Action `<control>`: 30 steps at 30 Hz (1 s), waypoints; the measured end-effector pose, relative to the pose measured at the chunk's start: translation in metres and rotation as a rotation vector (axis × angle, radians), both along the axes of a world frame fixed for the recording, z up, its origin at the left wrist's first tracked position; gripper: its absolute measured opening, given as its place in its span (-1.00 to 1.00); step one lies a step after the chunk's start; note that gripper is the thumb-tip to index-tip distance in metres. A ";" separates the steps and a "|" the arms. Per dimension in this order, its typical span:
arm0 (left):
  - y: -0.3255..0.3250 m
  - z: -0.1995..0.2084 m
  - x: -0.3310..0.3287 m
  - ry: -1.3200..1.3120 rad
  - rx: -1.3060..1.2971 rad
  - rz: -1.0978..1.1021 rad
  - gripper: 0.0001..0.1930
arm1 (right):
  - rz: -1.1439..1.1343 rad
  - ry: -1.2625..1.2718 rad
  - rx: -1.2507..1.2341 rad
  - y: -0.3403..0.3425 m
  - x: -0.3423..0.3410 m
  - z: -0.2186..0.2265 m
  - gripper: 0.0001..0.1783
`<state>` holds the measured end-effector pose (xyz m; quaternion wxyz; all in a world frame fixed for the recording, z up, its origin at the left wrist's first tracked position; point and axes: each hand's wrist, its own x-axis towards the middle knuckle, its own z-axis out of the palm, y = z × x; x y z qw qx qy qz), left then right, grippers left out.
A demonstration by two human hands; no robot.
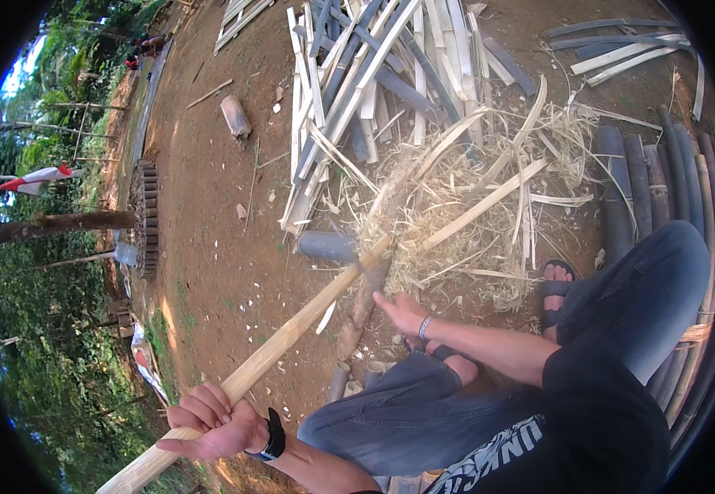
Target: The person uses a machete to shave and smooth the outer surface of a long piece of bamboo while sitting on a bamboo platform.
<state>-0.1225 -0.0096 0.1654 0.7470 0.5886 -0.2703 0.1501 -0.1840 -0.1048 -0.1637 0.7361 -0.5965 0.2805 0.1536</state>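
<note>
A long pale bamboo strip (292,329) slants from the lower left toward the middle of the view. My left hand (213,420), with a dark watch at its wrist, is wrapped round the strip's lower part. The strip's far end lies over a brown log (361,317) beside the heap of shavings. My right hand (407,317), wearing a bracelet, is closed near that end on what looks like a knife (370,273). Its dark blade is smeared by motion and crosses the strip; my fingers hide the handle.
Curly shavings (473,222) cover the ground ahead. Beyond them lies a pile of split bamboo strips (374,74). A dark bamboo piece (327,246) lies beside the log. Bamboo poles (654,177) form a seat at the right. A short log (235,117) lies on the dirt.
</note>
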 end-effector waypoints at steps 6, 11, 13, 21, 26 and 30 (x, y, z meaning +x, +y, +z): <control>-0.003 0.000 0.005 -0.026 -0.007 -0.058 -0.43 | 0.111 -0.835 -0.203 -0.001 -0.018 0.106 -0.18; -0.006 0.003 0.001 -0.015 -0.010 0.007 -0.42 | 0.075 0.114 -0.064 -0.060 -0.023 -0.079 -0.17; -0.011 -0.002 0.006 -0.023 -0.009 -0.029 -0.42 | 0.106 0.031 -0.224 -0.040 -0.016 -0.074 -0.19; -0.008 -0.002 0.005 -0.021 -0.050 0.116 -0.41 | 0.159 -0.631 -0.117 -0.002 -0.008 0.055 -0.22; -0.007 0.000 0.002 0.002 -0.040 0.107 -0.41 | 0.209 0.178 -0.154 -0.070 -0.019 -0.118 -0.15; -0.007 -0.001 0.005 -0.052 0.006 0.049 -0.41 | -0.003 0.054 -0.103 -0.012 -0.012 -0.055 -0.22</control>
